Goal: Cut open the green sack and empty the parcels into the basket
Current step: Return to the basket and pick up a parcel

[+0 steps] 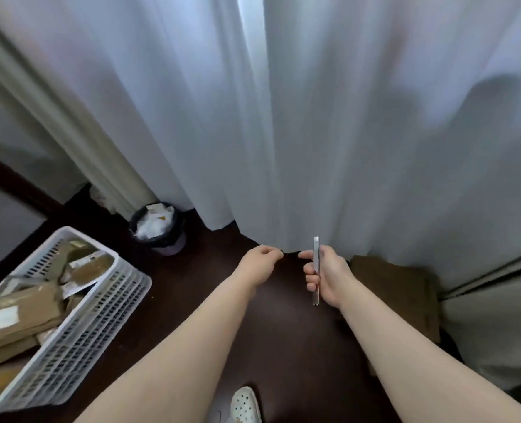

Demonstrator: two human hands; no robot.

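A white slotted plastic basket stands on the dark floor at the lower left, filled with several brown parcels. My right hand grips a slim silver cutter held upright in front of the curtain. My left hand hovers beside it with curled fingers and nothing visibly in them. No green sack is in view.
White curtains hang across the whole back. A small black waste bin full of white paper stands at their foot. A brown cardboard piece lies on the floor at the right. My white shoe shows at the bottom.
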